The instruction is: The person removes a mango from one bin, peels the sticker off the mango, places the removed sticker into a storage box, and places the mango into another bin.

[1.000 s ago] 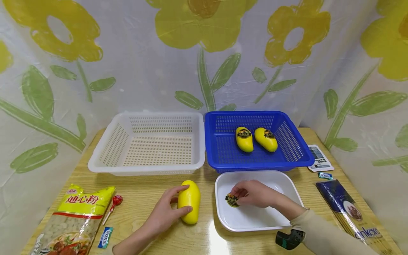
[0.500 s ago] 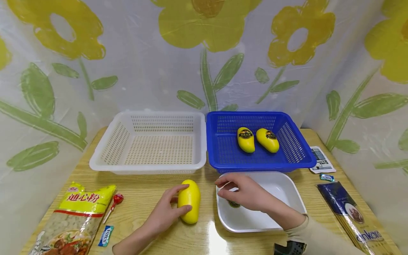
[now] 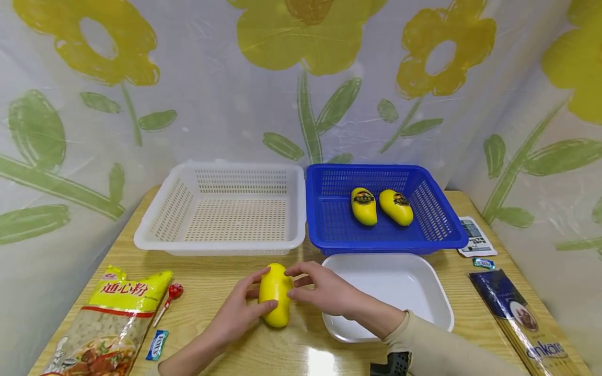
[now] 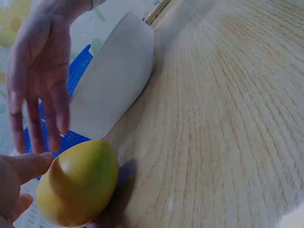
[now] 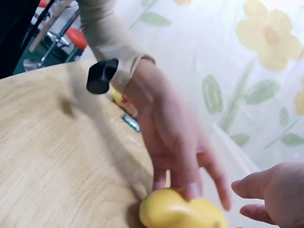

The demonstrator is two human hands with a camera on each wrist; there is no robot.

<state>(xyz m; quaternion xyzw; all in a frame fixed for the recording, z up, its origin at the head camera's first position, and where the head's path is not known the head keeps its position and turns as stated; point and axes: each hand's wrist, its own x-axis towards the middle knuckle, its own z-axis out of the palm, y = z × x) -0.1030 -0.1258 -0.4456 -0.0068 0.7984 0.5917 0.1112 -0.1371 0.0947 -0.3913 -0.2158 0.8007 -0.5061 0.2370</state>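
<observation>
There are three mangoes (image 3: 275, 298), two baskets (image 3: 335, 216), one tray (image 3: 397, 284), two packets (image 3: 500, 303), two wrapped sweets (image 3: 157, 345), one lollipop (image 3: 176, 291) and one card (image 3: 476, 238).

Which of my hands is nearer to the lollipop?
Left. Your left hand grips the mango, to the right of the lollipop; your right hand is farther right, on the mango's other side.

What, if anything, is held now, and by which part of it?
The left hand holds the yellow mango by its left side; the right hand shows no clear grip.
</observation>
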